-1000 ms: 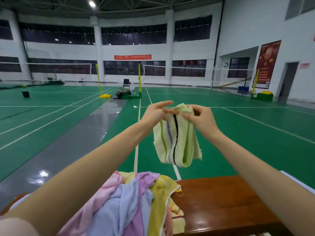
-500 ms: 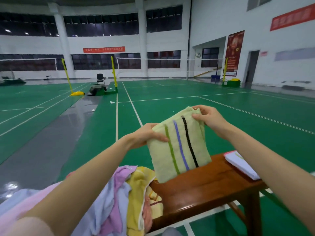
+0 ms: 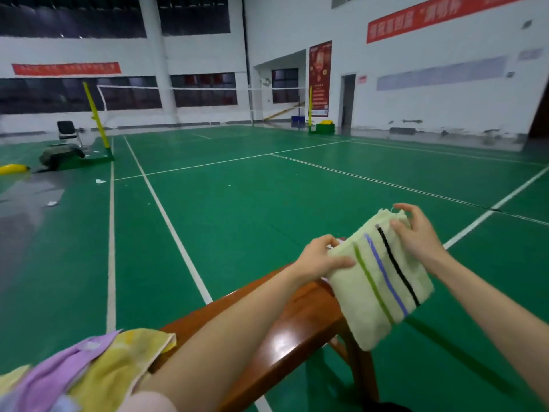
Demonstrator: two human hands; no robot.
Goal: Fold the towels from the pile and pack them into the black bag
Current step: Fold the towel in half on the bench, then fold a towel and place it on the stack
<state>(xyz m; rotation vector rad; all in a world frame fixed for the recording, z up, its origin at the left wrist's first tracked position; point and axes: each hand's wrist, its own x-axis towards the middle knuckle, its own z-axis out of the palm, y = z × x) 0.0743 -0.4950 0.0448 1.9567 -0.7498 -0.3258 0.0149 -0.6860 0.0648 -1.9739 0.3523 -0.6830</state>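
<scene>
Wooden surface (image 3: 300, 331) carrying, at its left end, the unfolded towel pile (image 3: 89, 370), partly cut off by the frame. Folded striped towel (image 3: 383, 278) held in the air past the right end, left hand (image 3: 322, 257) and right hand (image 3: 416, 233) each clamped on an upper corner. Packing remains; black bag not visible.
</scene>
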